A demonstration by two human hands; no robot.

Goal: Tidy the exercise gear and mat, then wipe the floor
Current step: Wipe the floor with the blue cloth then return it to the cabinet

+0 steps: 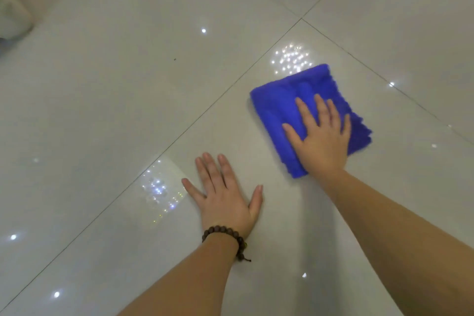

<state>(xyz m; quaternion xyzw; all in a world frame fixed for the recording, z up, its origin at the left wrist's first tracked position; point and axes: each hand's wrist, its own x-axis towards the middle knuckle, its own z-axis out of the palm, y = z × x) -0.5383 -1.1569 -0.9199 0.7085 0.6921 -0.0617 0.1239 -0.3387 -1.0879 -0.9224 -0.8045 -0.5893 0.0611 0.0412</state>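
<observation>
Glossy white floor tiles (128,110) show no gear or mat, so wiping seems underway: the right hand (320,136) presses flat-fingered on a folded blue cloth (282,100), the left hand (225,195) splayed empty on the tile.

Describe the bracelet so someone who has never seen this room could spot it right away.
Start from the glossy pale tiled floor, where two hands lie flat. The right hand presses a blue cloth; the left hand rests on bare tile. The bracelet circles the left wrist: dark brown round beads, the only thing worn on either arm.
</observation>
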